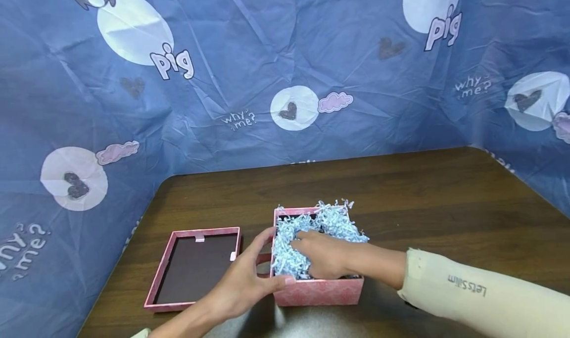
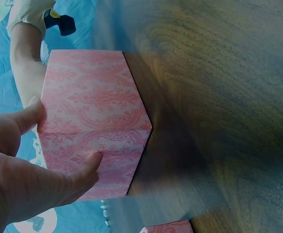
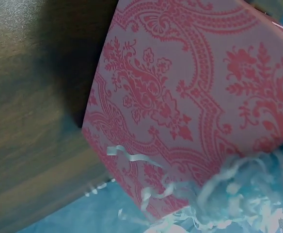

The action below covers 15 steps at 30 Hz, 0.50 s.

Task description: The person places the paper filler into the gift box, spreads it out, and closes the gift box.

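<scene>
A pink patterned gift box (image 1: 318, 292) stands on the table, filled with light blue shredded paper (image 1: 289, 264) that spills over its right and far rims. At its left side my left hand (image 1: 242, 283) holds the box, the thumb near the front left corner and the fingers along the left wall. In the left wrist view, fingers of the left hand (image 2: 39, 182) lie against the box's patterned wall (image 2: 93, 102). My right hand (image 1: 327, 254) reaches down into the shredded paper, its fingertips hidden there. The right wrist view shows the box wall (image 3: 151, 87) and paper strands, but no hand.
Left of the box lies the pink-rimmed lid (image 1: 196, 268), its dark inside facing up. The dark wooden table (image 1: 436, 199) extends behind and to the right. A blue printed cloth (image 1: 249, 56) hangs around the table's far and side edges.
</scene>
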Each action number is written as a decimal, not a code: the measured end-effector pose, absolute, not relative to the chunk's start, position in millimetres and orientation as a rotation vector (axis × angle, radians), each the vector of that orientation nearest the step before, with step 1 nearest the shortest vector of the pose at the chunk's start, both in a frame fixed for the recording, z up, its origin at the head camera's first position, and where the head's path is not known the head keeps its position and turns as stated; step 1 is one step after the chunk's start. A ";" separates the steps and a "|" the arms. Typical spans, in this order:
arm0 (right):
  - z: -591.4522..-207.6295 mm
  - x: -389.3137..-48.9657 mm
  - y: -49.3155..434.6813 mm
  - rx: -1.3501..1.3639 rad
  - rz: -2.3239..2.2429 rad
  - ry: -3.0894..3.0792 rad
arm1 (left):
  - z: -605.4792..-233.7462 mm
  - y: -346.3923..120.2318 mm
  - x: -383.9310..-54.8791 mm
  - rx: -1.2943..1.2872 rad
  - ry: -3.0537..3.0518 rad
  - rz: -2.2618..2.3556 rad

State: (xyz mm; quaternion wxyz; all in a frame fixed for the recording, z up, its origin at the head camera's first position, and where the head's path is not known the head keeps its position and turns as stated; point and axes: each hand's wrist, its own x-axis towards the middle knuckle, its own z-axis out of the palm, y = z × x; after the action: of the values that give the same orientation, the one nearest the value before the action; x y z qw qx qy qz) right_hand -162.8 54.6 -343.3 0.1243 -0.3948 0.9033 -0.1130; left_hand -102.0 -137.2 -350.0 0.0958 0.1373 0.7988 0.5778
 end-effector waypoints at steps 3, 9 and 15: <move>-341.7 -162.6 55.4 -1.145 -0.318 2.644 | -349.5 -137.5 -102.1 0.401 2.382 1.696; -333.2 -159.9 59.5 -1.143 -0.282 2.684 | -348.8 -138.2 -103.2 0.405 2.404 1.649; -322.8 -156.8 62.9 -1.165 -0.256 2.720 | -348.2 -138.2 -103.1 0.378 2.427 1.619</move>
State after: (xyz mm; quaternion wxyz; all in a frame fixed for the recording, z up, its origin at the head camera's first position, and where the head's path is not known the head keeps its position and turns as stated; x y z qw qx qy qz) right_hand -156.8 62.9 -322.8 0.0857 -0.3908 0.9124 -0.0860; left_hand -103.1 -138.2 -348.2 0.0998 0.1280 0.8208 0.5477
